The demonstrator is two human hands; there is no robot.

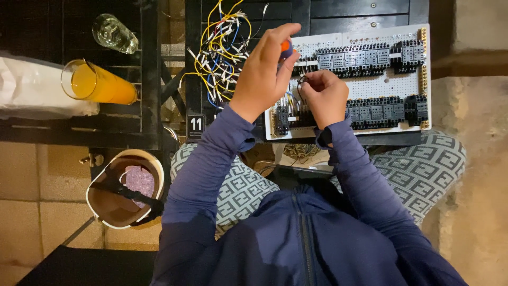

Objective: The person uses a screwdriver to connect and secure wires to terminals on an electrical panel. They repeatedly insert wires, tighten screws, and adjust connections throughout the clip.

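Note:
A white perforated panel [370,85] with two rows of black terminal blocks [365,55] lies on a dark table. My left hand [262,71] grips a screwdriver with an orange and blue handle [285,47], pointing down at the panel's left part. My right hand [325,95] pinches a thin dark wire [301,80] close beside the screwdriver tip, above the lower row of blocks. Short coloured wires run between the blocks under my hands; the screwdriver's tip is hidden.
A tangle of yellow, white and blue wires [222,47] lies left of the panel. A glass of orange juice [98,82] and an empty glass [114,33] stand at far left. A hard hat [124,188] sits upturned on the floor.

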